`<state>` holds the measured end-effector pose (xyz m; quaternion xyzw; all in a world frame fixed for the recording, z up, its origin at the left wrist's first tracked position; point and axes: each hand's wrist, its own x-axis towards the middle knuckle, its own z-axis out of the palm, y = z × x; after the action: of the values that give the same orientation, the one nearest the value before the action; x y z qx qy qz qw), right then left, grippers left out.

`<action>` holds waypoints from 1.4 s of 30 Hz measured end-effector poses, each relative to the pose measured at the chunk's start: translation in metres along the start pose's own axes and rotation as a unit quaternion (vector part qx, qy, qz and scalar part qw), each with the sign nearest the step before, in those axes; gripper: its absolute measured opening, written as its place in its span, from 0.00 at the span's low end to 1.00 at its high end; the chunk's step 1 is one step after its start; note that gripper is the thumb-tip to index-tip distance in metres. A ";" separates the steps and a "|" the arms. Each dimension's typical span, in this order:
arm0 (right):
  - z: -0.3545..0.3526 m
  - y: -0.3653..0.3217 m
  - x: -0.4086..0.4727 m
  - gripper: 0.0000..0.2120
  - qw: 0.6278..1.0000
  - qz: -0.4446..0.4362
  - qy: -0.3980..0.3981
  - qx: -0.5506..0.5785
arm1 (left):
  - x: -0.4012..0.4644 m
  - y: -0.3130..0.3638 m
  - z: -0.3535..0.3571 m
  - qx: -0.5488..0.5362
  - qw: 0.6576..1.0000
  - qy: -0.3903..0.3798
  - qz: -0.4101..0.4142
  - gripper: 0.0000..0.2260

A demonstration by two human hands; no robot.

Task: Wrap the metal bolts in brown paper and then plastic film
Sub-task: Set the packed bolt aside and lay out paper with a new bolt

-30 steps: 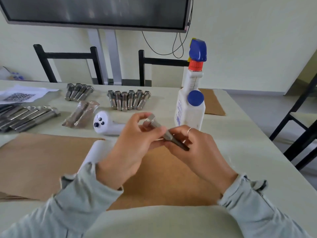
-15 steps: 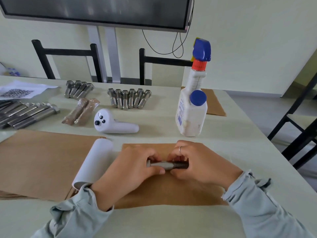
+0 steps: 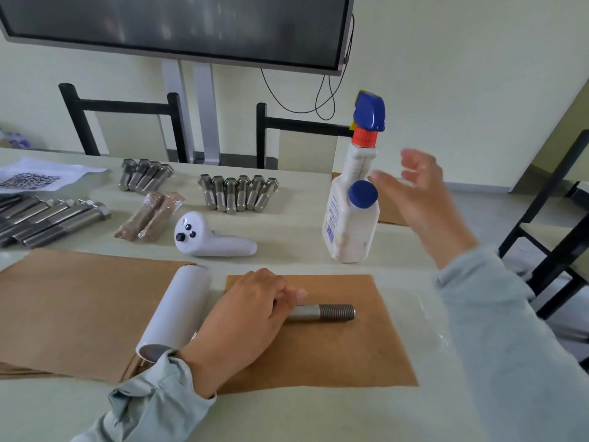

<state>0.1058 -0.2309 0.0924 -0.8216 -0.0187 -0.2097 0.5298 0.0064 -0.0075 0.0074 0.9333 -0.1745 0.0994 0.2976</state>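
Observation:
A metal bolt lies crosswise on a small brown paper sheet near the table's front edge. Its threaded end points right. My left hand covers the head end, with fingers curled over it. My right hand is raised beside a white spray bottle, fingers spread and holding nothing; it is close to the bottle, and I cannot tell whether it touches. A white roll of film lies just left of my left hand. Clear film shows past the paper's right edge.
A stack of larger brown paper lies at the left. Behind it are two wrapped bolts, a white handheld controller, rows of bare bolts, long bolts and a QR sheet. Black chairs stand behind and to the right.
Both hands brought the bolt down onto the small paper sheet. My right hand then let go and rose up and right to the spray bottle. My left hand stayed on the bolt.

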 end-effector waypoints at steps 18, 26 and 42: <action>0.004 -0.087 0.015 0.09 0.996 -0.023 -0.087 -0.001 | -0.007 0.006 -0.012 0.046 0.973 0.226 0.004 0.17; -0.041 -0.072 -0.082 0.12 0.865 0.175 -0.442 -0.158 | -0.007 0.006 -0.013 0.039 0.976 0.215 -0.015 0.16; -0.060 -0.055 -0.078 0.20 0.926 0.140 -0.321 -0.140 | -0.030 0.007 -0.028 0.014 0.995 0.102 0.019 0.17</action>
<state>0.0010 -0.2442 0.1327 -0.9049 -0.0437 0.1412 0.3992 -0.0262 0.0121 0.0250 0.9189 -0.1592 0.2021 0.2991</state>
